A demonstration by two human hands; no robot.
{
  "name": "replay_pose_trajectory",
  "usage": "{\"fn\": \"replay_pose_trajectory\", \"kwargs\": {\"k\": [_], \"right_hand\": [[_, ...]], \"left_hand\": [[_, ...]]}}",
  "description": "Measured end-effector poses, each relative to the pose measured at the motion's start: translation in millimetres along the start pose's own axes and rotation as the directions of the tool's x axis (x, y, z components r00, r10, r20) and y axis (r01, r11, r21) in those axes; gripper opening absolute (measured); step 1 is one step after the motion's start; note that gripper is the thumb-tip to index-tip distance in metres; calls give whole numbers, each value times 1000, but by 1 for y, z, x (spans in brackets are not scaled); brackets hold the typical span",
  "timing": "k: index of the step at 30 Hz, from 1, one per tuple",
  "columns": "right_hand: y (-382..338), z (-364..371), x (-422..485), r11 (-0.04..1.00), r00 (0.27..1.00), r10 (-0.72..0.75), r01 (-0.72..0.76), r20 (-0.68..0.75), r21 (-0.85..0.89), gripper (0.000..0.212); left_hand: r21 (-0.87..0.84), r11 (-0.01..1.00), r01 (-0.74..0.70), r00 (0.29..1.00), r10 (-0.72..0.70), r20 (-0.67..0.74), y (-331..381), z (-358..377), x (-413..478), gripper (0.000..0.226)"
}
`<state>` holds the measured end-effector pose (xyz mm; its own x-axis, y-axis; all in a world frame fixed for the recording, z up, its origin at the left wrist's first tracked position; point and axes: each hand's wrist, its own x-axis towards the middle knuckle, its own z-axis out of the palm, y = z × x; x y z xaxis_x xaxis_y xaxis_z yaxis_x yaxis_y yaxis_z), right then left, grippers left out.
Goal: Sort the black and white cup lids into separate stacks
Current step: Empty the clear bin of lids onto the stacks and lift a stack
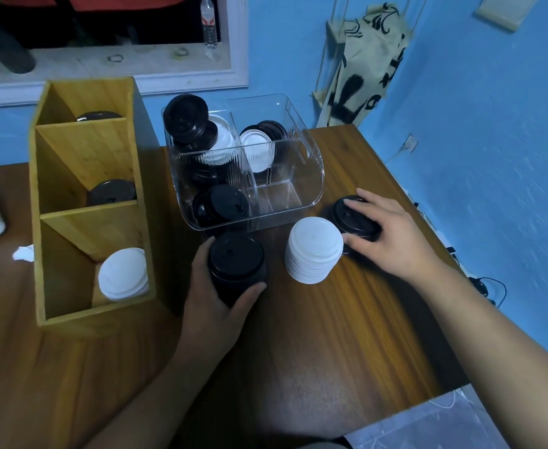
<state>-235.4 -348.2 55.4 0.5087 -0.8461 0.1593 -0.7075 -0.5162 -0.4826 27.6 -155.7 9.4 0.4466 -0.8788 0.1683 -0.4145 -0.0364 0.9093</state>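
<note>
Head: left hand (214,296) grips black stack (236,267), right hand (392,234) grips black lids (352,218)

HEAD-CAMERA VIEW: A person's left hand (214,299) and right hand (392,234), both bare, on bare forearms. The left forearm (156,393) and right forearm (479,322) run uncovered to the picture's lower edge. The fingers (371,197) are slender and plain. The wide lens swells the right forearm near the edge, and slight blur hides the nails' finer detail.
</note>
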Motion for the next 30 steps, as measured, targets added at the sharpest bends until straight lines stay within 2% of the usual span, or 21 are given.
{"fn": "replay_pose_trajectory", "kwargs": {"k": [8,11,13,14,17,19,21,23,25,27,30], "right_hand": [[9,26,-15,990,993,-96,87,-75,-107,65],[10,24,-14,981,993,-105,96,-45,-171,63],[10,17,-13,988,996,-94,93,-4,-124,63],[9,12,-12,996,997,-80,80,-11,-47,63],[-12,-8,0,982,977,-30,68,-211,176,55],[-39,-20,17,977,943,-27,95,-331,193,42],[-73,-24,39,977,933,-120,173,-339,128,32],[-109,-17,63,953,936,-271,293,-224,74,27],[-143,0,87,915,915,-401,403,-41,30,25],[-171,22,107,900,891,-428,435,153,-15,27],[-193,52,131,875,842,-375,460,389,-153,32]], "left_hand": [[-11,1000,1,1000,-1,6,0,0,1,97],[-10,1000,4,1000,-4,9,-1,0,0,98],[-5,1000,6,1000,-6,11,0,-1,0,98],[-8,1000,6,1000,-6,13,0,-1,0,98],[-14,1000,4,1000,-4,15,1,-1,0,98],[-13,1000,12,1000,-12,16,2,-1,0,98],[-23,999,25,1000,-24,15,3,-1,0,98],[-25,999,38,999,-38,7,3,-1,0,98],[-16,998,55,998,-56,-2,3,-1,0,99],[-14,998,68,998,-68,-1,2,-1,-1,100],[-8,997,72,997,-72,6,0,-1,-2,101]]}}
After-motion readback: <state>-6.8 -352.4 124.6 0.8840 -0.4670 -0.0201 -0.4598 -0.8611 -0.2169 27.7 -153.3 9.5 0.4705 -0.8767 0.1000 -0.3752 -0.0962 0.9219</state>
